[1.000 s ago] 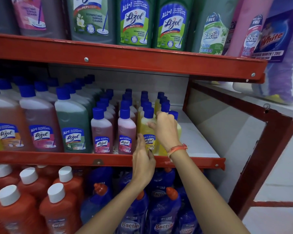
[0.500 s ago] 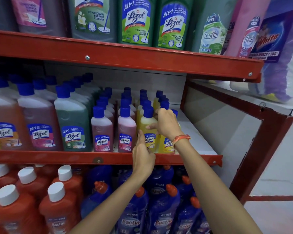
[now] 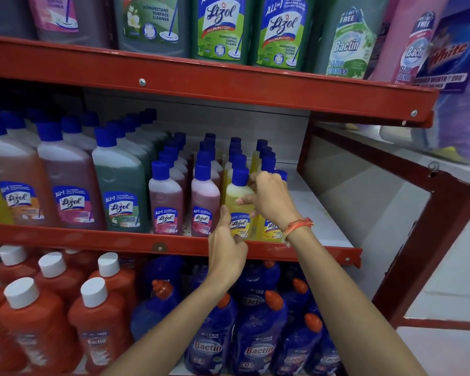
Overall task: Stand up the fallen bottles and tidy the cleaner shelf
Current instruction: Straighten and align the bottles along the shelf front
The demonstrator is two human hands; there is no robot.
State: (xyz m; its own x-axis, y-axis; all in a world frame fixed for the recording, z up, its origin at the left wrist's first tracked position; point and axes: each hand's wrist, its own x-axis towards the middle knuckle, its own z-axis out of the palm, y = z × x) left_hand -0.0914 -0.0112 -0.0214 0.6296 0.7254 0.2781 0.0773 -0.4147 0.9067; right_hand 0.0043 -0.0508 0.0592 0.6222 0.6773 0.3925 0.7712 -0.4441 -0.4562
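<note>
Small blue-capped Lizol bottles stand upright in rows on the middle shelf (image 3: 92,237). The front yellow bottle (image 3: 238,198) stands at the shelf edge, next to two pink bottles (image 3: 166,204). My left hand (image 3: 225,248) wraps the yellow bottle's base from below and to the left. My right hand (image 3: 272,199) holds its shoulder and neck from the right. This hand hides most of a second yellow bottle (image 3: 269,230) just to the right. No bottle lies on its side in view.
Larger Lizol bottles (image 3: 120,191) fill the shelf's left part. A bare white shelf board (image 3: 323,213) lies right of the yellow bottles. Big cleaner bottles (image 3: 220,25) stand above. Orange bottles (image 3: 33,321) and blue Bactin bottles (image 3: 258,335) stand below. A red frame post (image 3: 432,240) stands at the right.
My right hand has shifted left, from the top of the rightmost yellow bottle to the front yellow bottle's shoulder. My left hand has stayed at that bottle's base.
</note>
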